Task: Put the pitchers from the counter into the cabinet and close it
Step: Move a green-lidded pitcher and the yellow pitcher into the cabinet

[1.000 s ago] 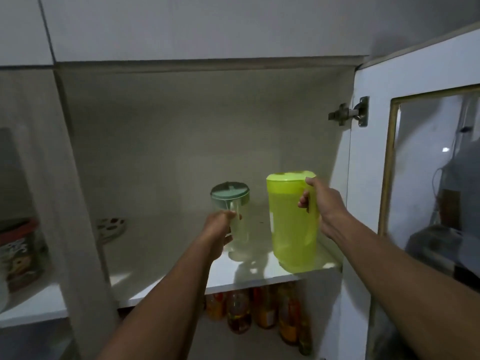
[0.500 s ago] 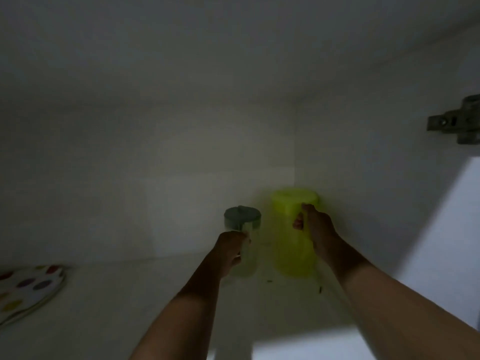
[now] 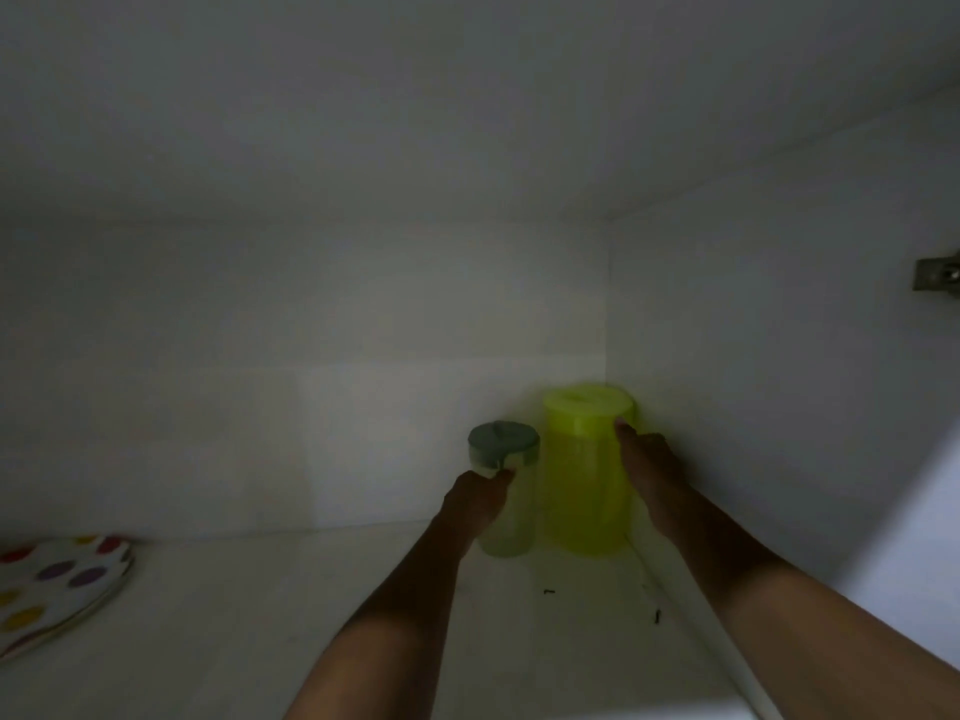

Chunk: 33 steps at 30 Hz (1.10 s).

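Note:
Two pitchers stand on the cabinet shelf point(image 3: 311, 615) in its back right corner. The yellow-green pitcher point(image 3: 584, 475) with a matching lid is next to the right wall. The smaller clear pitcher point(image 3: 506, 517) with a grey-green lid stands just left of it. My left hand point(image 3: 475, 498) grips the clear pitcher's handle side. My right hand point(image 3: 649, 475) is closed on the handle of the yellow-green pitcher. Both pitchers look upright, resting on the shelf.
A white plate with coloured dots point(image 3: 57, 589) lies at the shelf's left edge. A metal door hinge point(image 3: 937, 275) sits on the right wall. A few dark specks point(image 3: 657, 618) lie on the shelf in front of the pitchers. The inside is dim.
Both pitchers have gone from the shelf's front edge deep into the back right corner. My head has come closer, so the door and the lower shelf have left the view.

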{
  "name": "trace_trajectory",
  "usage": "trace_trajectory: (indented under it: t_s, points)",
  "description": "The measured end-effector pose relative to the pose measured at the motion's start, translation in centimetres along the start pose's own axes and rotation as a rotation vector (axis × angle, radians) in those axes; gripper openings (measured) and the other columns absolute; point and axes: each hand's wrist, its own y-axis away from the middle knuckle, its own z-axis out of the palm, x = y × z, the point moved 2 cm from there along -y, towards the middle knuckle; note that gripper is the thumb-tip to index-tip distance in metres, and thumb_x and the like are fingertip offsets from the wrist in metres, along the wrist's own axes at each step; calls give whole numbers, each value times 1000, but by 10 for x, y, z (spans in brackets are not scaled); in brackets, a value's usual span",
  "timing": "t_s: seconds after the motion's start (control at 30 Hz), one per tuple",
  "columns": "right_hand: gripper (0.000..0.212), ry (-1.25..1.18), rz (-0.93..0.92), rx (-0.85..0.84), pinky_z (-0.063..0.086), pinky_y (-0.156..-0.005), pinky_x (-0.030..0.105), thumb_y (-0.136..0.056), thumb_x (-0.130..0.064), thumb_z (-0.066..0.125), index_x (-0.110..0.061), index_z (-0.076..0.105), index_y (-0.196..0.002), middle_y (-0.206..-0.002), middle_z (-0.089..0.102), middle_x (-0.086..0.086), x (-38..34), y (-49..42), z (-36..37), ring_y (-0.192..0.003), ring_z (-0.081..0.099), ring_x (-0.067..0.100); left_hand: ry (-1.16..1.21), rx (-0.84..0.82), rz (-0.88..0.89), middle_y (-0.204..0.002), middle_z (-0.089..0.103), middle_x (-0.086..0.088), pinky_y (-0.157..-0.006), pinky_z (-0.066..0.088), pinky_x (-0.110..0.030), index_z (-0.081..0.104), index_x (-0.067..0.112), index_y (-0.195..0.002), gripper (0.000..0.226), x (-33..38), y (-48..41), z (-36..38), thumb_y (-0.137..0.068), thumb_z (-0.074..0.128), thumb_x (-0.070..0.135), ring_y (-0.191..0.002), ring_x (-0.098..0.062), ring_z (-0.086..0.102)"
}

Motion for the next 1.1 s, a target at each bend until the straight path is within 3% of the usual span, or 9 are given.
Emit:
trace_trajectory:
  t_s: [0.1,0.2,0.27,0.4,0.53,0.67,0.83,0.93,1.1]
  points:
    - [56,73,-73,56,42,-88,39,-96,-50,51,0,52,-120,-124,58,26,3,32,-12,-116,56,40,-51,18,6,-122,63,-14,-89,54,-36,54,4,-134,66,-3,35,-16,-95,51,57,-100,-27,62]
    - [37,122,-181,-98,39,-63,33,-91,-49,57,-13,49,-86,-89,55,16,0,73,-23,-78,57,30,-66,39,22,-104,62,-8,-85,56,-39,58,7,-125,55,-7,88,-36,-96,51,52,-89,-25,60]
    - [37,160,-210,-184,32,-58,32,-93,-41,58,-14,44,-73,-72,45,9,-10,100,-27,-63,47,25,-52,18,37,-109,62,-8,-91,54,-41,56,8,-125,48,-12,122,-45,-99,49,47,-101,-27,61]
    - [24,125,-257,-333,48,-74,35,-89,-37,61,-15,58,-99,-98,58,9,-24,193,-19,-92,60,32,35,42,67,-127,61,-10,-82,50,-34,56,11,-131,46,-36,220,-80,-100,50,45,-114,-30,61]
    - [17,54,-301,-590,50,-69,35,-91,-32,62,-14,61,-88,-89,69,12,-25,306,0,-82,65,28,26,144,18,-103,65,-8,-78,46,-32,61,16,-108,29,-76,312,-128,-100,52,43,-86,-24,59]
    - [20,64,-360,-813,55,-77,40,-93,-26,62,-8,66,-99,-92,71,11,-51,409,27,-82,70,25,-10,207,-72,-107,66,-4,-75,46,-31,61,12,-119,39,-116,395,-203,-101,49,45,-88,-22,63]
    - [13,24,-444,-1032,44,-64,32,-93,-24,63,-13,63,-88,-79,65,8,-88,542,83,-69,63,21,20,455,-193,-104,68,-7,-63,51,-25,63,5,-121,42,-183,510,-317,-100,54,41,-79,-22,63]
    - [11,45,-492,-1153,42,-58,27,-93,-24,62,-16,60,-85,-76,64,5,-101,630,123,-67,63,20,39,560,-287,-106,68,-7,-77,51,-34,63,8,-120,40,-236,586,-379,-100,54,42,-91,-25,66]
    - [11,39,-527,-1314,39,-56,27,-89,-23,63,-19,59,-80,-69,61,3,-114,781,194,-55,55,16,66,715,-399,-97,65,-8,-78,49,-36,65,12,-98,30,-326,710,-472,-100,54,39,-85,-25,63]
